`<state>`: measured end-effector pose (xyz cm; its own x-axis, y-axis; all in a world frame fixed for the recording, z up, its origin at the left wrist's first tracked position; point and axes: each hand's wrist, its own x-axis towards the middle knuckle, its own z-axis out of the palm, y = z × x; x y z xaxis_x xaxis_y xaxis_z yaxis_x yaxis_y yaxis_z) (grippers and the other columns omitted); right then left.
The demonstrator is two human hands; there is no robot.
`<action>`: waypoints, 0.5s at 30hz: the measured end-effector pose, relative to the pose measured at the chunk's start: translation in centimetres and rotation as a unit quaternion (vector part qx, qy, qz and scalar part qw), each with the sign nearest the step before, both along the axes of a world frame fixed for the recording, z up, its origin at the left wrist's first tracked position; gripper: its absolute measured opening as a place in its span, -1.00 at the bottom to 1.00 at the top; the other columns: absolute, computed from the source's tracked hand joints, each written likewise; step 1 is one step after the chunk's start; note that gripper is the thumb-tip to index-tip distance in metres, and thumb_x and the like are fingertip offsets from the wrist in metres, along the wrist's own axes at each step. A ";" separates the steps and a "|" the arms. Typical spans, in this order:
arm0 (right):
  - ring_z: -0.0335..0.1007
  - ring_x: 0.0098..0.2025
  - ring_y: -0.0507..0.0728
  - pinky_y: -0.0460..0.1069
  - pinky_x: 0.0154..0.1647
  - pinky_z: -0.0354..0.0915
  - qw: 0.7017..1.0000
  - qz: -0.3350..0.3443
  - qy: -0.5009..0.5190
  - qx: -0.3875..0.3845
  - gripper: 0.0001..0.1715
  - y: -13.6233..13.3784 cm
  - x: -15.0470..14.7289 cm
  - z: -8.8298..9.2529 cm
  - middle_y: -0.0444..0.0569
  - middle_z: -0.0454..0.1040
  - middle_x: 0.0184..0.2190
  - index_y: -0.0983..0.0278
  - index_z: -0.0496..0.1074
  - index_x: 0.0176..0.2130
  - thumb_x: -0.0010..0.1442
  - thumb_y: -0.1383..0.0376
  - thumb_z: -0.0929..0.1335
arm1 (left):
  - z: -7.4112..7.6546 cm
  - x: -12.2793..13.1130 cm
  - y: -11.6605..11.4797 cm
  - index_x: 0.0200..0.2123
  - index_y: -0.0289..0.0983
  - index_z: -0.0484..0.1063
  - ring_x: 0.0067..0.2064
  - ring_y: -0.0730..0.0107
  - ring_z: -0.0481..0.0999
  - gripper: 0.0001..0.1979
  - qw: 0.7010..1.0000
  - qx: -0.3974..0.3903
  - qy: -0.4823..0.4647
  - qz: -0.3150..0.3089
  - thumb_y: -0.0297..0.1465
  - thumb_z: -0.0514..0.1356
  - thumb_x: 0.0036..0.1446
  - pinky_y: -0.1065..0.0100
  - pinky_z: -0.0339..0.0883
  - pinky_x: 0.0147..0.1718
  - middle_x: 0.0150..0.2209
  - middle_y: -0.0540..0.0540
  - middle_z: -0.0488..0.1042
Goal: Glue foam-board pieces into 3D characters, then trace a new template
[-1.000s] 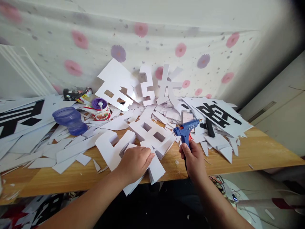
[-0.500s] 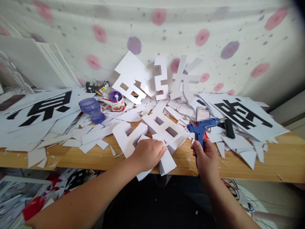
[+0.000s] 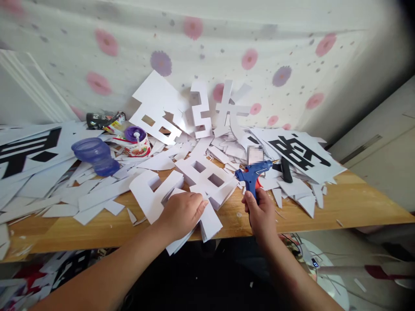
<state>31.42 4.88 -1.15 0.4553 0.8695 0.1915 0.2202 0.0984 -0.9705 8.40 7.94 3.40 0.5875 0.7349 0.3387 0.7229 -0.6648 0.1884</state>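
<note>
My right hand point(image 3: 262, 212) is wrapped round the handle of a blue glue gun point(image 3: 251, 175) with a red trigger. Its nozzle points right, above the scraps. A white three-dimensional foam-board character point(image 3: 207, 175) lies at the table's front edge, its lower strokes sticking out past it. Closed over the middle of this character is my left hand point(image 3: 186, 211), with the thumb on the right side. The palm hides what part it grips. Behind stand more white foam-board pieces: a cut-out sheet point(image 3: 158, 99), a zigzag piece point(image 3: 201, 110) and a branching character point(image 3: 231, 103).
White offcuts point(image 3: 106, 190) cover much of the wooden table point(image 3: 366, 203). At left stand a purple cup point(image 3: 97, 155) and a paper tub point(image 3: 138, 147). Sheets with black characters point(image 3: 301, 153) lie at both sides. A black-handled tool point(image 3: 285, 169) rests near the nozzle. A flowered curtain point(image 3: 129, 39) hangs behind.
The whole view has swung to the right, so everything sits further left in the picture. Both hands keep their hold on the glue gun and the foam-board character.
</note>
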 end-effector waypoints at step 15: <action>0.12 -0.62 -0.06 -0.12 -0.60 0.04 0.983 0.105 0.149 0.017 -0.61 -0.2 0.0 0.4 -0.20 0.34 -0.55 0.27 0.35 -0.31 0.18 -0.01 0.38 | 0.1 -0.1 0.0 -0.56 -0.23 0.18 -0.53 0.34 0.34 -0.60 0.999 0.023 -0.018 -0.019 -0.31 -0.09 0.36 0.32 -0.01 -0.51 -0.61 0.02 0.32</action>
<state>31.45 4.70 -0.77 0.3062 0.9458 0.1079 -0.1015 0.1451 -0.9842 8.35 7.96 3.48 0.6011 0.6954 0.3938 0.6906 -0.7000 0.1820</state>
